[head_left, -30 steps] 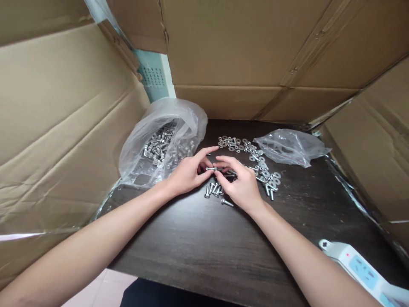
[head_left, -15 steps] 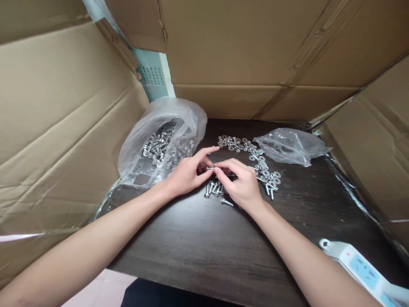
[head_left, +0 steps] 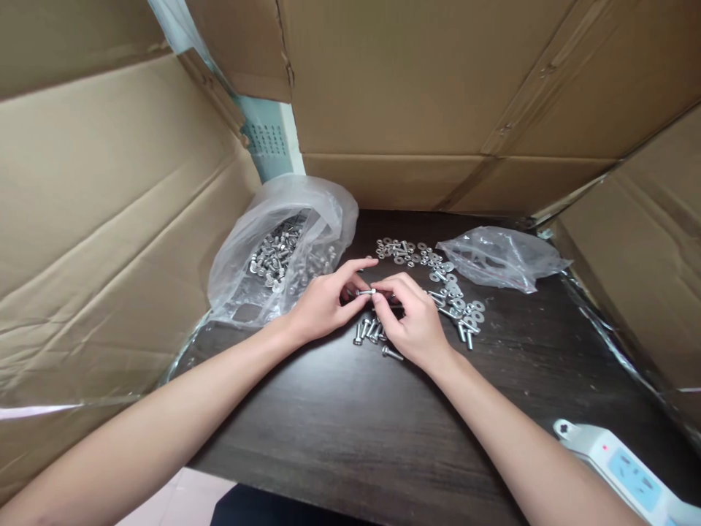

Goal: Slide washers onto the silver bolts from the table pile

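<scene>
My left hand (head_left: 328,303) is closed in a pinch on a silver bolt (head_left: 365,292), which lies roughly level between thumb and fingers, its index finger stretched out above. At the bolt's right end, the thumb and fingertips of my right hand (head_left: 413,318) are pinched together. Whether a nut or washer sits between those fingertips is too small to make out. Below the hands, several bolts (head_left: 374,329) lie in a cluster on the dark table (head_left: 328,424), with a single bolt (head_left: 392,353) just in front.
An open plastic bag (head_left: 230,256) holding many metal fasteners (head_left: 277,252) stands at the left. Loose nuts and washers (head_left: 405,250) spread behind and right of my hands, near a flat plastic bag (head_left: 501,256). Cardboard walls (head_left: 410,80) surround the table. A power strip (head_left: 613,460) lies front right.
The whole view has shifted slightly, so everything sits a little lower. My right fingertips have eased slightly off the bolt's end, showing more of it; the left hand keeps its pinch.
</scene>
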Demonstrator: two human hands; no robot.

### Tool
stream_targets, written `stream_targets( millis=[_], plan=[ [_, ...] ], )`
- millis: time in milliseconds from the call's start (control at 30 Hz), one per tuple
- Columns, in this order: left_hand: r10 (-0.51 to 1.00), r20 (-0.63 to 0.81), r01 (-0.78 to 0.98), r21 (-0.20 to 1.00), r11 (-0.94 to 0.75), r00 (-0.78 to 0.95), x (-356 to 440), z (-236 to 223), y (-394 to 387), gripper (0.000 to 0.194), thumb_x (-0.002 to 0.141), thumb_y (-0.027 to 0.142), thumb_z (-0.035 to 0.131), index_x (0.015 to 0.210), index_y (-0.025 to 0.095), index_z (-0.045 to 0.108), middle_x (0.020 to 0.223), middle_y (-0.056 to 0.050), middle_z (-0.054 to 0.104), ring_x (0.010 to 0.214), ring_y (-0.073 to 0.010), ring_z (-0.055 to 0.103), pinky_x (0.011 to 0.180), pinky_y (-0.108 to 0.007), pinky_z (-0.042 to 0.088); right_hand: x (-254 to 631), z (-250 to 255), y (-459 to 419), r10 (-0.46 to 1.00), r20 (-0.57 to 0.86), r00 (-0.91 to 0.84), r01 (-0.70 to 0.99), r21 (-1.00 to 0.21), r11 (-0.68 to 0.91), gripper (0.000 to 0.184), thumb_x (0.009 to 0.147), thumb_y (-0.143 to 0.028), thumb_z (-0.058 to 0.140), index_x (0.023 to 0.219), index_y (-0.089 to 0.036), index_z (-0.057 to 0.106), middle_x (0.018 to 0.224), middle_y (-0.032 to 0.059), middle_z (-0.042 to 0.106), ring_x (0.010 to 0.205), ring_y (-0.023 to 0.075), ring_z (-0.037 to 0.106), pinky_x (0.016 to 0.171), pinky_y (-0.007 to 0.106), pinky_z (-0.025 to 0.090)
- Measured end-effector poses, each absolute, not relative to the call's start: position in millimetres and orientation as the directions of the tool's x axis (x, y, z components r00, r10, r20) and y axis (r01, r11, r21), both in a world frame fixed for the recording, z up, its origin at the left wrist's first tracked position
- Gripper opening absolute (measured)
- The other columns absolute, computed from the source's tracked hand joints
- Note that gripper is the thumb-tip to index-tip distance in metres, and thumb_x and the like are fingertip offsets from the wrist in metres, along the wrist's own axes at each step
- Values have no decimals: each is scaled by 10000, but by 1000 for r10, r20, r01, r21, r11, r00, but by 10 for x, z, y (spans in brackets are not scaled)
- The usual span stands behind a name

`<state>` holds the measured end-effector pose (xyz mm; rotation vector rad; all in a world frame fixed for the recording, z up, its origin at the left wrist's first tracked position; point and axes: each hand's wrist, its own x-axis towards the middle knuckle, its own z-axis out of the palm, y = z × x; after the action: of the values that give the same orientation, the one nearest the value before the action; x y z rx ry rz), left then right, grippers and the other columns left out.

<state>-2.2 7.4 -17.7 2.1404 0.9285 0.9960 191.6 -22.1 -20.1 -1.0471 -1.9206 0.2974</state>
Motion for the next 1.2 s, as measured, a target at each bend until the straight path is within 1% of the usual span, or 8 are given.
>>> stream_targets(
  millis=[167,300,400,500,767,933,1033,1200],
  plan=[
    [746,450,369,668,-646,491,-8,-172,55,499,954,192,624,1438,216,505,997,-13,764,736,-121,675,754,-247,559,1948,-208,-220,740,607,-290,686,-407,603,153,1034,-260,504,968,-202,630,909,71,669,844,223,628,764,372,472],
    [668,546,366,566,-739,506,27,-161,28,438,969,173,601,1402,196,535,1000,-27,760,800,-132,707,799,-255,579,1958,-165,-231,706,623,-337,792,-218,570,272,1062,-277,449,840,-209,590,808,54,628,759,209,549,717,356,378],
    [602,611,347,494,-797,513,49,-156,7,418,975,148,588,1388,188,544,1024,-39,765,883,-144,733,842,-260,590,1955,-126,-243,689,632,-356,824,-135,550,354,1074,-267,400,758,-213,551,738,47,578,719,204,483,697,352,325],
    [585,621,334,483,-810,522,54,-160,0,425,971,143,593,1391,186,541,1032,-43,768,897,-148,739,850,-264,596,1962,-98,-257,700,614,-364,810,-162,563,381,1069,-262,382,716,-211,516,708,44,561,696,198,437,683,355,296],
    [680,550,363,581,-728,485,10,-189,49,494,951,166,628,1428,205,506,984,-16,758,788,-124,708,780,-236,579,2014,-102,-281,724,560,-404,676,-350,648,390,991,-241,405,604,-221,362,566,2,470,617,175,402,679,368,279],
    [671,534,359,577,-734,513,14,-181,48,499,948,164,619,1430,198,497,983,-15,757,791,-129,704,780,-241,573,2020,-116,-252,796,539,-276,698,-457,552,140,921,-261,448,808,-212,514,725,20,555,683,198,493,693,361,311],
    [672,528,364,575,-733,519,16,-182,52,502,946,156,611,1432,200,496,977,-16,755,784,-132,702,783,-249,573,2017,-128,-240,817,487,-307,705,-460,539,105,897,-255,461,889,-199,549,769,27,578,709,207,504,707,365,315],
    [690,510,376,589,-715,513,6,-190,67,514,940,157,623,1437,203,497,968,-12,751,791,-134,706,786,-248,574,2024,-151,-234,803,467,-371,710,-415,569,277,947,-248,414,681,-215,485,680,25,551,695,205,465,707,374,292]
  ],
)
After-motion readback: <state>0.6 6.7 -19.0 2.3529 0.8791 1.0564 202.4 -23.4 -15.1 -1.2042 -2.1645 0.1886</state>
